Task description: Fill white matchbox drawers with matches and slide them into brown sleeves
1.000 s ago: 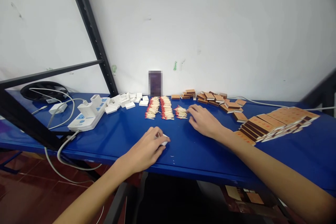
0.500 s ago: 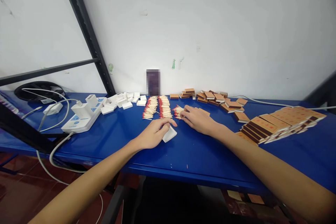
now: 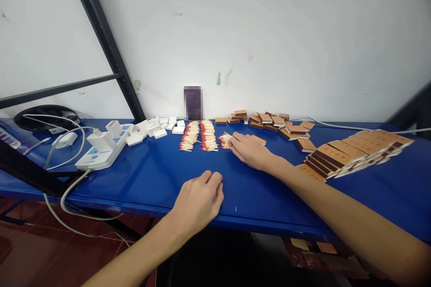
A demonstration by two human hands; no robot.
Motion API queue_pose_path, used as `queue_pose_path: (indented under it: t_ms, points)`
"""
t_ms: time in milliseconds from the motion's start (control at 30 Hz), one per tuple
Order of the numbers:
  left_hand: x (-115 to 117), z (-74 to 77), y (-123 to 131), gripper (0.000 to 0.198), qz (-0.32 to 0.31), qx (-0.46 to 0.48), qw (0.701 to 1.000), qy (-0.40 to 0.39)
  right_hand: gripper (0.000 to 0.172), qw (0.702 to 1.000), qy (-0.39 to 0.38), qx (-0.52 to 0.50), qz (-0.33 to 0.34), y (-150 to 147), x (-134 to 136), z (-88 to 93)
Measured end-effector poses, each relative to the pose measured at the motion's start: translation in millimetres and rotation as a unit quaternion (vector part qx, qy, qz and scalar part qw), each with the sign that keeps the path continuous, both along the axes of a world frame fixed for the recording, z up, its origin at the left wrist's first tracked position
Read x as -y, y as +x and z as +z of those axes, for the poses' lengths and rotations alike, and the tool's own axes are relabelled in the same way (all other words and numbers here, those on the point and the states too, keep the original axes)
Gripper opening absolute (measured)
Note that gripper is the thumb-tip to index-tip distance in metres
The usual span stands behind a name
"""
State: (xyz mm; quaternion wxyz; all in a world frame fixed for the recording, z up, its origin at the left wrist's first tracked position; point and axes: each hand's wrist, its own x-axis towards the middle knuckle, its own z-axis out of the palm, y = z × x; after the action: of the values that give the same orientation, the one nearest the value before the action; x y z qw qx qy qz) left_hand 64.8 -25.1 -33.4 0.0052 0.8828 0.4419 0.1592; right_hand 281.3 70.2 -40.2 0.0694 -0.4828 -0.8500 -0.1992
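My left hand (image 3: 198, 197) is closed near the table's front edge. Its curled fingers cover the white matchbox tray, of which only a tiny pale bit may show at the fingertips. My right hand (image 3: 251, 150) lies farther back with its fingers bent together over the right end of a small heap of matches (image 3: 224, 139). The fingers hide how many matches they grip. Left of that heap lie two long rows of red-tipped matches, the nearer row (image 3: 208, 136) and the other row (image 3: 189, 136). Behind my right hand, a matchbox (image 3: 260, 139) is partly hidden.
White trays (image 3: 153, 127) are piled at back left, beside a power strip (image 3: 104, 148) with cables. Brown matchboxes (image 3: 269, 120) lie along the wall, and stacked matchbox sleeves (image 3: 363, 150) lie at right. A blurred dark panel (image 3: 193, 103) stands at the wall. A black shelf post (image 3: 104, 45) rises at left.
My left hand has come toward the front edge and turned, its fingers now hiding the white tray. My right hand stays at the small match heap. The whole view has shifted slightly.
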Motion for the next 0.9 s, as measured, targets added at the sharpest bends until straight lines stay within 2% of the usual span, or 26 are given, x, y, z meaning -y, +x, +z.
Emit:
queue_pose_path:
  t_ms: [67,133,167,233,267,333,400,467,567,667,733,833,900]
  points:
    - [15,-3.5,19,0.02,0.028,-0.034,0.999,-0.013,0.027,1.0,0.0,-0.003,0.006,0,0,0.3]
    - [35,-10.1,50,0.015,0.012,-0.051,0.997,-0.052,0.027,1.0,-0.002,-0.009,0.013,0,1,0.6]
    - [47,-14.2,68,0.015,-0.042,-0.054,0.995,-0.077,0.026,1.0,-0.004,-0.014,0.016,0,1,0.6]
    - [69,-21.2,99,0.015,-0.201,-0.04,0.974,-0.1,0.025,0.999,-0.005,-0.027,0.021,2,1,0.0]
    - [77,-22.6,109,0.012,-0.251,-0.022,0.963,-0.099,0.025,0.999,-0.003,-0.034,0.021,2,0,-0.5]
    - [81,-19.2,113,0.015,-0.253,0.01,0.963,-0.086,0.025,0.999,0.004,-0.043,0.021,3,0,-1.7]
    - [68,-8.3,97,0.016,-0.214,0.014,0.973,-0.089,0.025,0.998,0.014,-0.052,0.021,2,0,-2.6]
    - [42,5.6,68,0.017,-0.152,0.026,0.983,-0.104,0.024,0.997,0.015,-0.074,0.027,0,0,-2.9]
    - [-3,20.2,28,0.02,-0.153,0.053,0.98,-0.114,0.021,0.987,-0.011,-0.151,0.054,-4,5,-3.1]
    - [-36,23.8,9,0.024,-0.171,0.042,0.975,-0.132,0.016,0.957,-0.066,-0.262,0.104,-8,12,-4.6]
    - [-53,23.8,2,0.024,-0.177,0.069,0.975,-0.118,0.012,0.934,-0.1,-0.321,0.124,-10,18,-5.6]
    - [-79,24.5,-9,0.026,-0.134,0.182,0.97,-0.086,0.014,0.914,-0.126,-0.363,0.127,-15,27,-4.4]
    - [-98,24.2,-22,0.028,-0.088,0.274,0.954,-0.087,0.015,0.905,-0.139,-0.378,0.135,-18,35,-1.3]
